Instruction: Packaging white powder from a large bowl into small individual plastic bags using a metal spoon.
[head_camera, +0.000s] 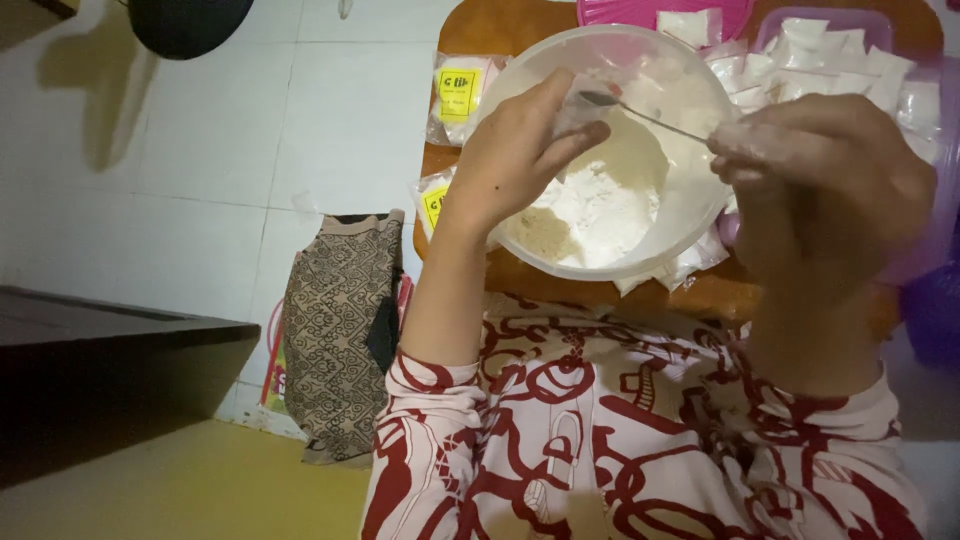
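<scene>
White tiled floor (200, 150) fills the left of the view, with a patterned cloth bag (340, 330) lying on it just beside the desk (490, 25). At the desk's near left edge lie small packets with yellow labels (458, 92).

The left hand (515, 150) hangs over the near rim of the white bowl (700, 215), thumb and fingers pinched on a small clear bag (590, 100), its mouth tipped toward the spoon. That bag is thin and floppy; if the pinch slackens or the mouth folds shut, I judge the powder would miss it and drop back or scatter.

The white powder (600, 200) sits heaped in the bowl's lower half. The spoon (640, 112) reaches across the bowl, its tip at the bag; a shaky or overfull load could spill over the rim onto the desk.

The right hand (830, 170) is curled closed around the spoon's handle. Behind it a purple tray (935, 230) holds many filled little bags (820, 55), close enough that a careless elbow could knock them.
</scene>
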